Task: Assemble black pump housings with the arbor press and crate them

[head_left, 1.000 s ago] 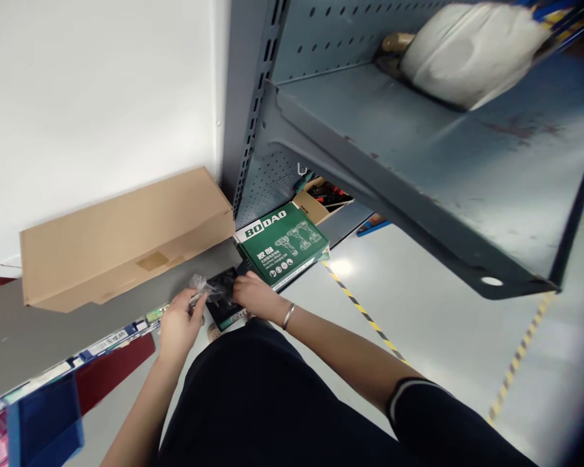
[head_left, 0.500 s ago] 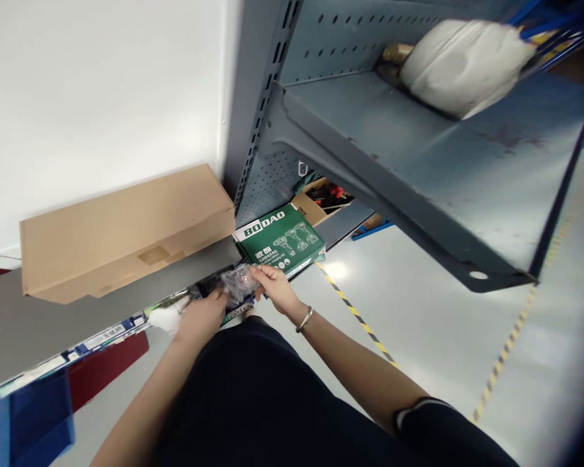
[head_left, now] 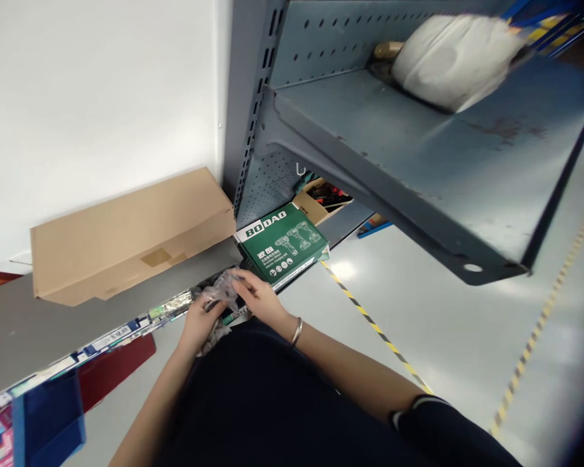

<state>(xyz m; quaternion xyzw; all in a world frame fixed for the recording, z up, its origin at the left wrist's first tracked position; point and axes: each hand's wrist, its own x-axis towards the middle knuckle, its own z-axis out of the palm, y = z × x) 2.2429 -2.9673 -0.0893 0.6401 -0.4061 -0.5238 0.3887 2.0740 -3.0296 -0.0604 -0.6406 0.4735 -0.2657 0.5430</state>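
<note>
Plastic (head_left: 224,289) in right hand (head_left: 263,299) — box (head_left: 283,245) (green) reads "BODAO"

Exposure's running bright, white panel (head_left: 102,97) is reflecting soft light upper left, floor (head_left: 394,279) is glaring right of center, metal shelf (head_left: 409,136) is throwing sheen upper right, far right edge is blurring dark.

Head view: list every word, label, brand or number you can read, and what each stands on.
"BODAO": on the green box.
Smaller Chinese and English print on that box: too small and blurred to read surely.
Print on the green-edged box: too blurred.
Shelf-edge labels: too blurred.
</note>
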